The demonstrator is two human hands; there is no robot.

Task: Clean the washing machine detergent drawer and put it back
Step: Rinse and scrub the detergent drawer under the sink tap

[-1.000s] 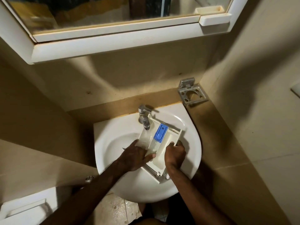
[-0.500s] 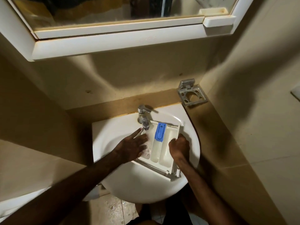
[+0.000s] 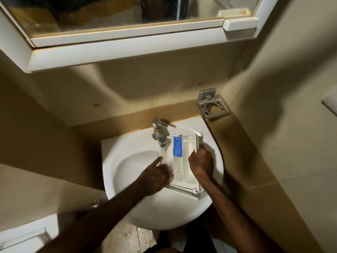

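The white detergent drawer with a blue insert lies in the white sink, its left compartment under the chrome tap. Water runs from the tap into that compartment. My right hand grips the drawer's right wall. My left hand rests on the drawer's left side, fingers inside the left compartment where the water lands, forefinger stretched along the outer edge.
A white-framed mirror cabinet overhangs the sink. A metal holder is fixed to the wall at the back right. Beige walls close in on both sides. A white toilet tank sits at the lower left, wet floor tiles below the sink.
The drawer has swung from a diagonal to nearly straight under the tap. My left hand shifted along its left side into the running water; my right hand kept its grip on the right wall.
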